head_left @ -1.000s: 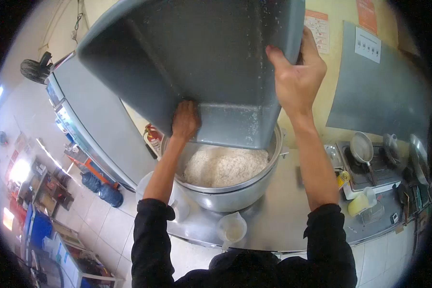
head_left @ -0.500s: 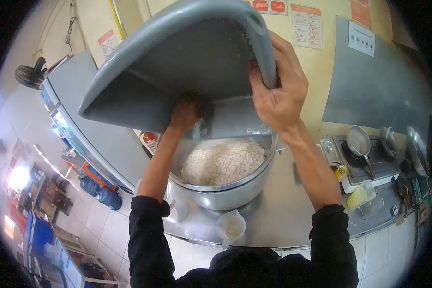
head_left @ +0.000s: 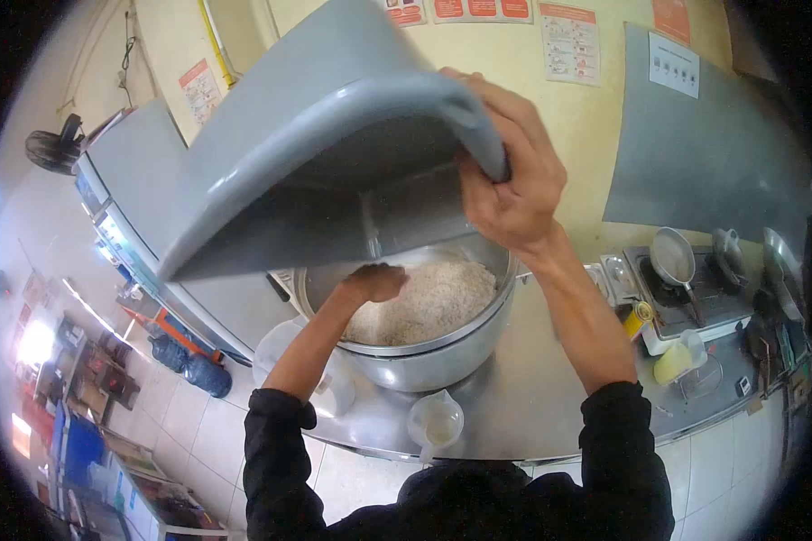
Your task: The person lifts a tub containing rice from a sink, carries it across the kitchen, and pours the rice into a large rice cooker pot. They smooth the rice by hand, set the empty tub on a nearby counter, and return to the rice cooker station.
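Observation:
My right hand grips the rim of a large grey plastic tub, which is tipped with its mouth facing down. Under it stands a wide metal bowl holding a heap of white grains that look like rice. My left hand hovers over the left part of the heap, just below the tub's lower edge. Its fingers are drawn together in shadow, and whatever they may hold is hidden. A clear measuring jug with pale contents sits by the bowl on the steel table.
A white plastic container stands left of the bowl. On the right are a stove with pans, a yellow can and a jug of yellow liquid. A fridge rises on the left, with water bottles beside it.
The tub has tilted further over and its rim has come lower. My left hand has come out from inside the tub and down over the heap. My right hand keeps its hold.

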`<state>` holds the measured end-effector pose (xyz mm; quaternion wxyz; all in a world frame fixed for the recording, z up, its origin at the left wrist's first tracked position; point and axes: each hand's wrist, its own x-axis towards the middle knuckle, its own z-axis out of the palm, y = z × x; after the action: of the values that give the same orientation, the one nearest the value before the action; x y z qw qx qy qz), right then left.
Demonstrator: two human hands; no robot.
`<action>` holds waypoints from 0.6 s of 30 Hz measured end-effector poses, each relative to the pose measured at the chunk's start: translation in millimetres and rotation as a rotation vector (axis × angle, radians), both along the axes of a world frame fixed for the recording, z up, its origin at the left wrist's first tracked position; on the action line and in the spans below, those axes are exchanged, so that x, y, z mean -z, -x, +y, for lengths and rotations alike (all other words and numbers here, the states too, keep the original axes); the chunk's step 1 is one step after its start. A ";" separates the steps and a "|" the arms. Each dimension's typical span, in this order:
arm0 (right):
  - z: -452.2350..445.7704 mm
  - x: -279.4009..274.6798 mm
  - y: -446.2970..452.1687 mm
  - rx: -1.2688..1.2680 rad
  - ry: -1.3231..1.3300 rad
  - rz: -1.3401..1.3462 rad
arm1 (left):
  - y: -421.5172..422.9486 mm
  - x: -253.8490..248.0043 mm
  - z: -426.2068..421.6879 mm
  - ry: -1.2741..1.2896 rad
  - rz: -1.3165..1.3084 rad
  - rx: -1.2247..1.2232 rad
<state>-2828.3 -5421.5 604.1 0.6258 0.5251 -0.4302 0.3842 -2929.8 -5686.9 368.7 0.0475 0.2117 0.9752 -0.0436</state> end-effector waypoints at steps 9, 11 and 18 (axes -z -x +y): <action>16.3 -3.0 -21.9 0.090 0.162 -0.048 | -1.0 -109.8 16.8 -0.401 1.054 0.117; 16.0 2.1 -36.0 0.107 0.170 -0.039 | 9.1 -109.9 14.8 -0.401 1.078 0.087; 37.3 -2.7 -21.2 0.104 0.019 0.081 | 6.5 -46.7 33.5 -0.367 0.343 0.223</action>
<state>-2807.1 -5384.2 606.7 0.6669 0.5109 -0.4276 0.3338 -2936.3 -5653.4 415.4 -0.1628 0.3123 0.9313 0.0936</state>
